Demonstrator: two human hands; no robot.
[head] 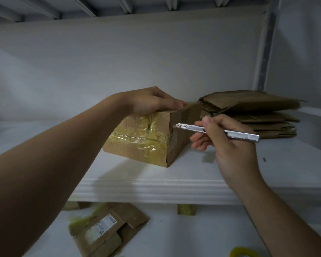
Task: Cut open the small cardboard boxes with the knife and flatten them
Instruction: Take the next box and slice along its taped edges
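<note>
Brown cardboard box on the white shelf, one vertical corner turned toward the camera, near face banded with crinkled yellowish tape over a seam. Left hand on top of the box, palm arched, fingers laid nearly straight along the lid, tips at the upper edge of the right-hand face; pressing down rather than wrapping, nothing held. Right hand just to the right of the box, pinching a slim silver knife pen-fashion between thumb and forefinger, other fingers loosely curled underneath. Long axis of the knife close to level, butt out to the right, tip pointing left into the right-hand face, high up and just behind the near corner. Tip apparently touching the card at the darker strip of tape there; no telling whether through the surface. Box therefore directly left of the blade and braced from above by the other hand, fingertips of that hand near the tip but above its line. Judged next: a draw along the taped seam of that face, kept clear of those fingertips. Behind the right hand, apart from the cut, a stack of flattened boxes; more flattened cardboard on the level below.
</note>
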